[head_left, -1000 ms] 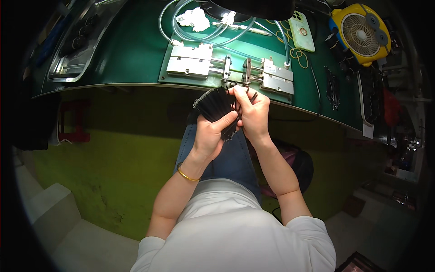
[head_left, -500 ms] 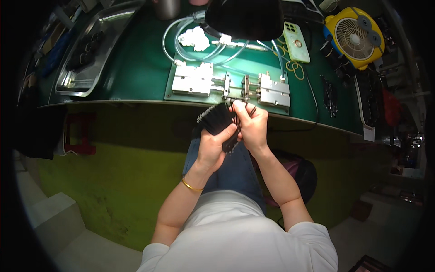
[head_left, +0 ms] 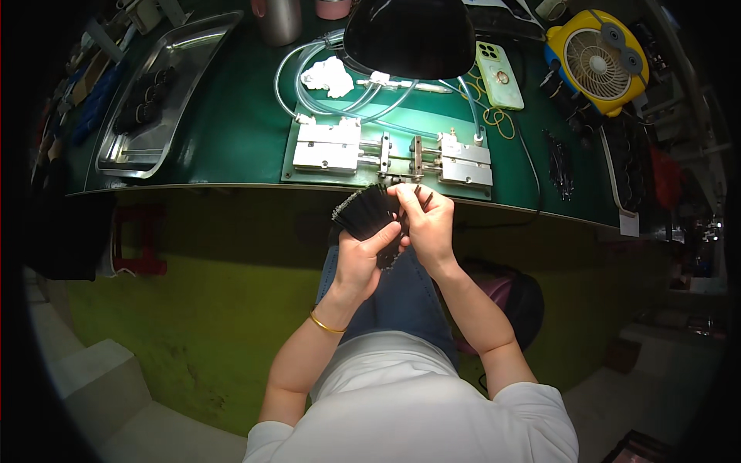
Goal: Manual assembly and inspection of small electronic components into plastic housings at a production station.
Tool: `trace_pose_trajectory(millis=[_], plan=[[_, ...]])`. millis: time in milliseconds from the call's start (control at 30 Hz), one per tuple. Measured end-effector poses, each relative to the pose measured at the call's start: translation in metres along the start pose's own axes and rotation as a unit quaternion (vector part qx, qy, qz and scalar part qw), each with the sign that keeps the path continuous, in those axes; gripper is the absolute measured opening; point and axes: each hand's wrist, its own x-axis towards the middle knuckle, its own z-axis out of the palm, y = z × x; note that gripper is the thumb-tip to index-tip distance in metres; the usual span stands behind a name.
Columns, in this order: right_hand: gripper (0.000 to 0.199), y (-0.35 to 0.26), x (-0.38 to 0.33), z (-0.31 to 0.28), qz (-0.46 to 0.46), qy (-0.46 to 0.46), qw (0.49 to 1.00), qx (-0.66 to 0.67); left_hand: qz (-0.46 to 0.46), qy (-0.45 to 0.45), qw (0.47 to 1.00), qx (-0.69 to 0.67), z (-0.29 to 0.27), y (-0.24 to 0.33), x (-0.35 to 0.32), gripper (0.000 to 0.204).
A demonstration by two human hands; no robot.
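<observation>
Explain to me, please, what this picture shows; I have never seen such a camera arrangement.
There is no robot; a person works barehanded. A head-worn fisheye camera looks down, and its wide lens bends straight edges. The left hand holds a fanned bundle of thin black strands; the right hand holds a few more strands beside it. On the green tabletop are two silver blocks, likely air cylinders, a phone, a yellow fan and, at left, a metal tray.
</observation>
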Motion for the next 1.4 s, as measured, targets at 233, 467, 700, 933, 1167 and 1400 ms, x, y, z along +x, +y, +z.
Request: trace_pose_trajectory(millis=[233, 467, 700, 933, 1167, 1400], plan=[[0.021, 0.008, 0.004, -0.003, -0.011, 0.003, 1.000, 0.019, 0.004, -0.009, 1.000, 0.001, 0.002, 0.000, 0.000, 0.019], [0.022, 0.007, 0.009, -0.006, -0.024, 0.001, 0.999, 0.023, 0.015, -0.026, 1.000, -0.009, 0.005, -0.004, 0.007, 0.022], [0.024, -0.006, 0.007, 0.004, -0.014, 0.010, 1.000, 0.006, 0.034, -0.010, 0.999, -0.012, 0.011, 0.006, 0.004, 0.020], [0.027, -0.007, -0.024, -0.012, -0.062, 0.013, 0.997, -0.050, 0.027, -0.038, 0.999, -0.009, 0.009, -0.021, -0.015, 0.014], [0.026, -0.013, -0.066, -0.022, -0.091, -0.030, 0.994, -0.049, 0.019, -0.038, 0.999, 0.020, 0.016, -0.019, -0.057, 0.012], [0.024, -0.016, -0.070, -0.021, -0.099, -0.045, 0.993, -0.037, 0.024, -0.038, 0.998, 0.043, 0.017, -0.015, -0.070, 0.012]])
